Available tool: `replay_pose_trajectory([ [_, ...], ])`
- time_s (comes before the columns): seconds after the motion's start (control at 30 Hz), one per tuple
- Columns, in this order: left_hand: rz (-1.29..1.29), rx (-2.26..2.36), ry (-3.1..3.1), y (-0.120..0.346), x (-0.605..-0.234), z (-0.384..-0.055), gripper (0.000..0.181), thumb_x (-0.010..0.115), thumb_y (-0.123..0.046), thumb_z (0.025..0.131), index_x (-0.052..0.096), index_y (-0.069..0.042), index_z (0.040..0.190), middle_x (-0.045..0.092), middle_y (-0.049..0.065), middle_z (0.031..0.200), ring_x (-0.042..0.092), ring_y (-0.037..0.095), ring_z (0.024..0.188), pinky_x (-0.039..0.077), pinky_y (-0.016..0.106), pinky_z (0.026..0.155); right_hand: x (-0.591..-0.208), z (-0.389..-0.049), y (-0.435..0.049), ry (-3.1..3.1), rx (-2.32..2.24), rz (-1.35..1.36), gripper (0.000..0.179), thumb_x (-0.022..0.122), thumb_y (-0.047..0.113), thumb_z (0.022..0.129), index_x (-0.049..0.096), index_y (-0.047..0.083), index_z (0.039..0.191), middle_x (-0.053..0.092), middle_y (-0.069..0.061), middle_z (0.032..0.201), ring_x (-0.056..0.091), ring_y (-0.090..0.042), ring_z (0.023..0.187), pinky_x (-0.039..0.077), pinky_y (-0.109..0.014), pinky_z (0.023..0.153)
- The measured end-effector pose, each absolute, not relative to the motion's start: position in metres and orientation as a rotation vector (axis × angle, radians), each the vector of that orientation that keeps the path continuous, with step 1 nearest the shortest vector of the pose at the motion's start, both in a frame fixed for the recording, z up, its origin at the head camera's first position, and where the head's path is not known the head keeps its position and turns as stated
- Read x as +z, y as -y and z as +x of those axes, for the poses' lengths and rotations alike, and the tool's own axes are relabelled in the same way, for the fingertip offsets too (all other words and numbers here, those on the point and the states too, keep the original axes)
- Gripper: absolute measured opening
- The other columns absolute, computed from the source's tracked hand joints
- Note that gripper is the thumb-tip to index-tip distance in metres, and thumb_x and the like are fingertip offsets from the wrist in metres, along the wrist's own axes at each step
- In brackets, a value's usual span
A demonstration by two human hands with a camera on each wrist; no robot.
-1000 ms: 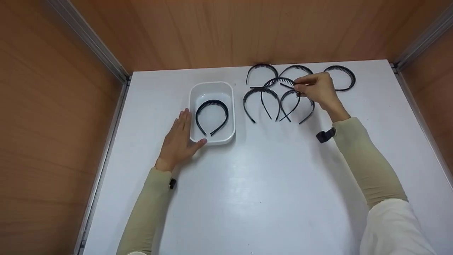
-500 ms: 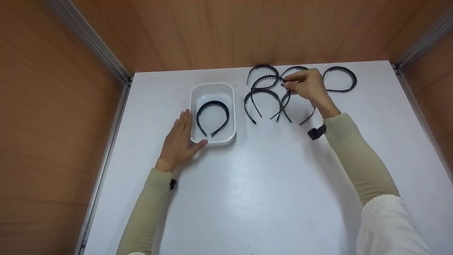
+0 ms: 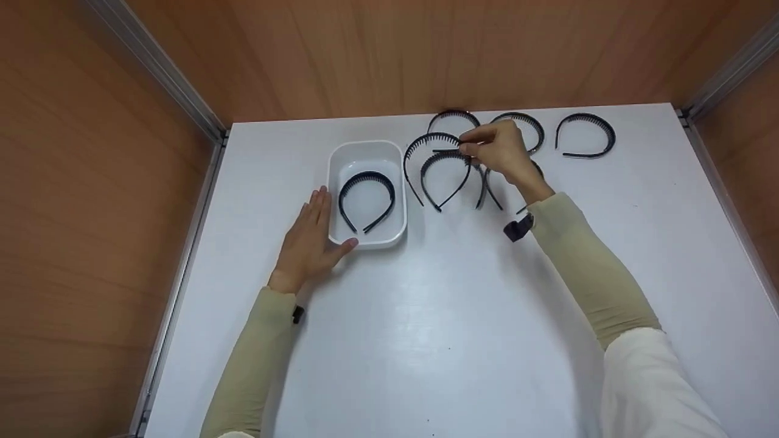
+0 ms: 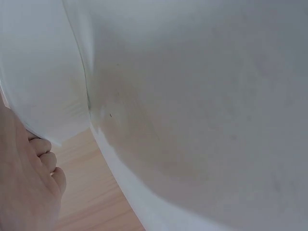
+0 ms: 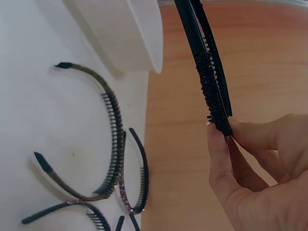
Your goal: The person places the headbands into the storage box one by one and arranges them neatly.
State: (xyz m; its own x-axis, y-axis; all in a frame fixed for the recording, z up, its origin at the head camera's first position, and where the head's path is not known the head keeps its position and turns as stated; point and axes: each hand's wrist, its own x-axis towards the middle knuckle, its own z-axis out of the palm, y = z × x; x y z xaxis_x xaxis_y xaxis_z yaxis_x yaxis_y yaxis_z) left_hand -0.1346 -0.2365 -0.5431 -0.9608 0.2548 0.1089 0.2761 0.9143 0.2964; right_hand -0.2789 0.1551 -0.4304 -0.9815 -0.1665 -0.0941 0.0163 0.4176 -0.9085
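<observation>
My right hand pinches a black toothed headband by its side, between thumb and fingertips. In the right wrist view this headband shows a rough, beaded outer face. It hangs above another headband on the table, its left arm close to the right rim of a white plastic tray. Inside the tray lies a black headband, apparently with a second one stacked against it. My left hand rests along the tray's left side, fingers straight, thumb at the near corner. In the left wrist view, the tray's wall hides its fingertips.
More headbands lie on the white table near the back wall: one at the far right, one behind the right hand, and one at the back. Wood-patterned panels enclose the table at back and sides.
My right hand has moved left with the pinched headband, from over the right-hand headbands to beside the tray. The left hand and tray have stayed put.
</observation>
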Motion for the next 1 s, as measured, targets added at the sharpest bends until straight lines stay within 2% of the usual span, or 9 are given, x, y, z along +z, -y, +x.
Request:
replay_pose_trajectory([
  [0.23, -0.402, -0.491, 3.006, 0.236, -0.543, -0.133, 0.112, 0.058, -0.073, 0.098, 0.014, -0.001, 0.171, 0.010, 0.015, 0.180, 0.008, 0.031, 0.168, 0.015, 0.046, 0.137, -0.438, -0.276, -0.133, -2.441, -1.648, -0.177, 0.023, 0.078, 0.007, 0.098, 0.081, 0.003, 0.120, 0.076, -0.012, 0.115, 0.077, -0.017, 0.095, 0.066, -0.033, 0.087],
  [0.47, -0.378, -0.471, 3.043, 0.235, -0.542, -0.134, 0.112, 0.052, -0.078, 0.097, 0.012, -0.004, 0.172, 0.007, 0.011, 0.181, 0.004, 0.027, 0.168, 0.013, 0.044, 0.137, -0.446, -0.275, -0.112, -2.413, -1.657, -0.155, 0.021, 0.078, 0.007, 0.098, 0.082, 0.006, 0.118, 0.076, -0.010, 0.112, 0.076, -0.017, 0.095, 0.066, -0.033, 0.088],
  [0.67, -0.399, -0.485, 3.014, 0.232, -0.540, -0.136, 0.113, 0.057, -0.075, 0.097, 0.012, -0.002, 0.171, 0.010, 0.014, 0.180, 0.007, 0.029, 0.168, 0.015, 0.045, 0.137, -0.454, -0.276, -0.096, -2.379, -1.700, -0.153, 0.019, 0.077, 0.005, 0.098, 0.082, 0.004, 0.116, 0.077, -0.010, 0.109, 0.076, -0.017, 0.094, 0.066, -0.039, 0.092],
  [1.0, -0.425, -0.497, 3.002, 0.231, -0.544, -0.136, 0.112, 0.050, -0.078, 0.098, 0.010, -0.002, 0.171, 0.010, 0.014, 0.180, 0.006, 0.027, 0.168, 0.012, 0.042, 0.137, -0.461, -0.277, -0.073, -2.431, -1.643, -0.156, 0.017, 0.078, 0.006, 0.097, 0.084, 0.004, 0.113, 0.079, -0.010, 0.108, 0.073, -0.009, 0.085, 0.064, -0.021, 0.074],
])
